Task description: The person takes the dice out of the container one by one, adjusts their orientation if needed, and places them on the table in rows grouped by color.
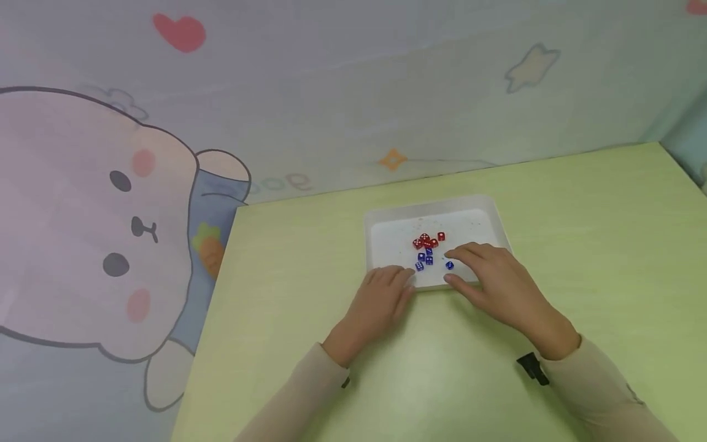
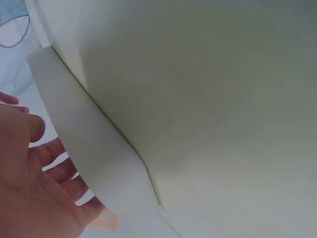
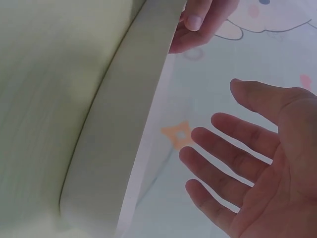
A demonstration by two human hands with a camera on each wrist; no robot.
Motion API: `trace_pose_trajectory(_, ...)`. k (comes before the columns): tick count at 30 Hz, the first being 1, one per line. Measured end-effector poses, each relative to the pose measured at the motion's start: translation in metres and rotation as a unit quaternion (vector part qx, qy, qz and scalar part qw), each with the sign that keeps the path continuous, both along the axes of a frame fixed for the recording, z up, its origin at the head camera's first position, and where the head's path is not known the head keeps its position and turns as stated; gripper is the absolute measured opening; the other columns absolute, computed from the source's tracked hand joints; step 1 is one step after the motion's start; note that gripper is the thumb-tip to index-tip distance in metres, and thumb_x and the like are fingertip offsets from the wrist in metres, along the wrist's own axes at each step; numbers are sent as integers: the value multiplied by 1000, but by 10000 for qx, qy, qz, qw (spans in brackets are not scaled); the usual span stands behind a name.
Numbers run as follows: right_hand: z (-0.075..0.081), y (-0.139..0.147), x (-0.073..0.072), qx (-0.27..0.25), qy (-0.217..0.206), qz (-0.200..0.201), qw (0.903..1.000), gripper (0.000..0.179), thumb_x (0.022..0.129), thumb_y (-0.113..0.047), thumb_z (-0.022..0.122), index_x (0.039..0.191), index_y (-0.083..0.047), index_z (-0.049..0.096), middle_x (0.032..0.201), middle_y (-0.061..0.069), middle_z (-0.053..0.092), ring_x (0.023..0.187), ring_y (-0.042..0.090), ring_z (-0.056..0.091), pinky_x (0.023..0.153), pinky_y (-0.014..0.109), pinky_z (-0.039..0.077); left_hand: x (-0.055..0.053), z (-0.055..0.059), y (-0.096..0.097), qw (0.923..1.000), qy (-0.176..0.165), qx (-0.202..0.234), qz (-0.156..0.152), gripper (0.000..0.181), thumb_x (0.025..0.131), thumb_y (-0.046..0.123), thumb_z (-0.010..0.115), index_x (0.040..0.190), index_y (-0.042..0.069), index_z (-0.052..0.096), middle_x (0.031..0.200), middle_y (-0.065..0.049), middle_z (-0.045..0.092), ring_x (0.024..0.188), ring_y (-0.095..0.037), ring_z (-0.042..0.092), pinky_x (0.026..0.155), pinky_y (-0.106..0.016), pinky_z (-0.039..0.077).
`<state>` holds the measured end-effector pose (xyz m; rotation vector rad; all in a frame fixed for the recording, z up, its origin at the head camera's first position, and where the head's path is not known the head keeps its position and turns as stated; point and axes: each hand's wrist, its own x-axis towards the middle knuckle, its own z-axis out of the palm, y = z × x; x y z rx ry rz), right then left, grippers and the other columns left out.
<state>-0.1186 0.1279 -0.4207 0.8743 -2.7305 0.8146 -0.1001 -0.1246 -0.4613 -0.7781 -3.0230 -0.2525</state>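
A shallow white tray (image 1: pixel 386 245) holds a cluster of red dice (image 1: pixel 425 238), with one red die (image 1: pixel 441 236) just to the right. Below them several blue dice (image 1: pixel 429 260) sit close together. A lone blue die (image 1: pixel 450 265) lies to their right, between the thumb and fingers of my right hand (image 1: pixel 499 282). That hand hangs over the tray's near right side, fingers spread and holding nothing in the right wrist view. My left hand (image 1: pixel 381 298) is at the near left rim, its fingers (image 2: pixel 62 171) reaching over the tray wall (image 2: pixel 94 134), with no die in it.
The tray stands on a pale green table (image 1: pixel 298 276), not far from its back edge. Behind hangs a backdrop (image 1: pixel 342 92) printed with a bear, a heart and stars. Small crumb-like specks dot the tray floor. A black strap piece (image 1: pixel 533 368) shows at the right wrist.
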Motion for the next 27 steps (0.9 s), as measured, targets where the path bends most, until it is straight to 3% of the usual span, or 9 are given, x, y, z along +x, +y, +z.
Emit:
trace_pose_trajectory(5, -1, -12, -14, -78, 1, 16, 10000, 34, 97, -22, 79, 124, -3, 73, 123, 17, 74, 109, 40, 71, 96, 57, 53, -13, 6, -5, 9991, -196, -367, -48, 37, 115, 27, 46, 145, 11, 60, 140, -6, 65, 135, -24, 59, 115, -42, 44)
trace_pose_trajectory(12, -3, -22, -27, -136, -173, -29, 9998, 30, 96, -16, 78, 123, -4, 74, 121, 17, 75, 108, 41, 72, 93, 57, 54, -27, 0, -6, 9988, -345, -134, -312, 35, 115, 26, 45, 138, 12, 67, 137, -6, 67, 131, -24, 62, 107, -42, 51)
trace_pose_trajectory(16, -3, -29, -29, -180, -291, -18, 9994, 31, 96, -15, 78, 124, -3, 73, 123, 16, 74, 111, 40, 71, 93, 57, 54, -30, 0, -4, 9973, -611, -190, -369, 36, 115, 29, 44, 136, 13, 69, 138, -4, 67, 132, -23, 61, 107, -40, 51)
trace_pose_trajectory(21, -3, -43, -39, -119, -403, -63, 9991, 31, 96, -13, 77, 125, -3, 73, 125, 16, 73, 115, 41, 68, 94, 59, 51, -33, 4, -6, 9967, -657, -209, -424, 36, 115, 31, 44, 133, 11, 69, 138, -6, 66, 130, -24, 61, 106, -41, 52)
trace_pose_trajectory(27, -9, -59, -52, 173, -623, -223, 9977, 28, 96, -10, 75, 122, -1, 73, 125, 20, 72, 116, 44, 65, 95, 61, 50, -34, -7, -9, 9955, -514, -598, -526, 43, 116, 36, 35, 144, 16, 62, 147, -5, 58, 138, -24, 55, 107, -44, 51)
